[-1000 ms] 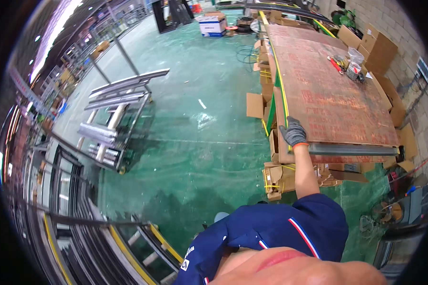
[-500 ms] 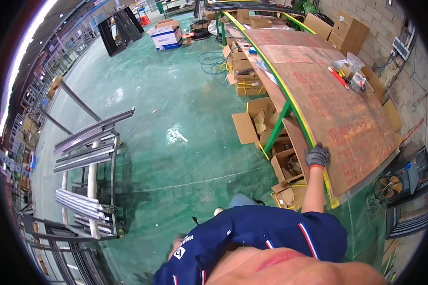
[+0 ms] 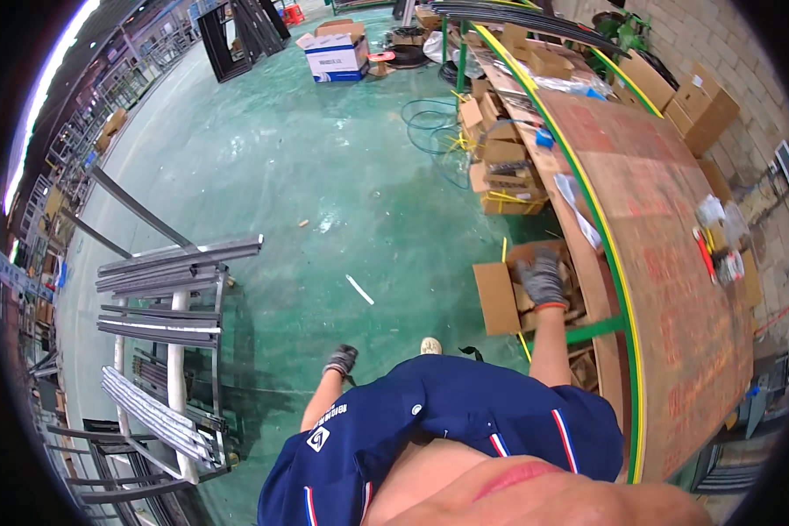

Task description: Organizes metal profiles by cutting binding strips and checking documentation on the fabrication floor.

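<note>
A worker's right grip [image 3: 543,277], in a gray glove, hangs at the mouth of an open carton [image 3: 496,300], low beside the long tabletop [image 3: 675,206]; the glove hides the fingertips, so whether they stand spread, press together or pinch something cannot be told; the left grip [image 3: 341,359], gloved alike, hangs well apart over the green floor [image 3: 280,188], fingers seemingly bent, though whether they close on anything is also unclear; good handling here likely means a steep, straight entry through the carton's mouth, the wrist held off the folded-out flap, with a look inside before the fingers close; edges crowd the right side, where a wooden shelf [image 3: 603,294] runs just beside the carton, the tabletop's yellow rim [image 3: 637,368] curves past the forearm, and a green brace [image 3: 596,330] crosses near the elbow; a yellow strap [image 3: 525,347] by the carton's near side could snag; the widest room for moving lies leftward, between the carton and a rack of metal bars [image 3: 162,326], where a white strip [image 3: 359,290] on the floor could slip underfoot.
</note>
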Motion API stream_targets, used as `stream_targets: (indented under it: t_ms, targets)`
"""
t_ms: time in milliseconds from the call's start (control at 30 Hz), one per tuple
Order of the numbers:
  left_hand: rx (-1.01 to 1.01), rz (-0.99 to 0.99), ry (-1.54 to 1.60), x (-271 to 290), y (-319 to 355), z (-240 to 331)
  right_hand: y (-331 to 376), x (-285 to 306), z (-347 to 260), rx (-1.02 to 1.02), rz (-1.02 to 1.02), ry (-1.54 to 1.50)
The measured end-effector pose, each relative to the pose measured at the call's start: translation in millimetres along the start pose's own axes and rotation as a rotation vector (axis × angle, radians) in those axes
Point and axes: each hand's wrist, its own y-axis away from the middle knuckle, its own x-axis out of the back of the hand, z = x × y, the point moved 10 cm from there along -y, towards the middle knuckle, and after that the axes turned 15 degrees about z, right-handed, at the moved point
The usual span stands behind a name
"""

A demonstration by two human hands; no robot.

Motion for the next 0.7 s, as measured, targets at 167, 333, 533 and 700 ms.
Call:
stream_targets:
  t_ms: [167,333,533,700]
  targets:
    - [0.125,-0.107,-0.149,24.4,-28.9,39.4,-79.5,-182.3,-193.2,0.429,-0.340,-0.338]
    - [0.201,-0.244,-0.253,13.3,-104.2,7.1,-122.7,-342.6,-296.2,0.540,-0.999,-0.377]
    - [0.117,-0.298,-0.336,62.8,-302.9,50.0,-142.3,-576.3,-78.7,-0.020,-1.094,0.050]
    - [-0.242,-0.232,-0.534,150.9,-529.7,175.3,-110.6,-577.1,86.3,-0.250,-1.306,0.331]
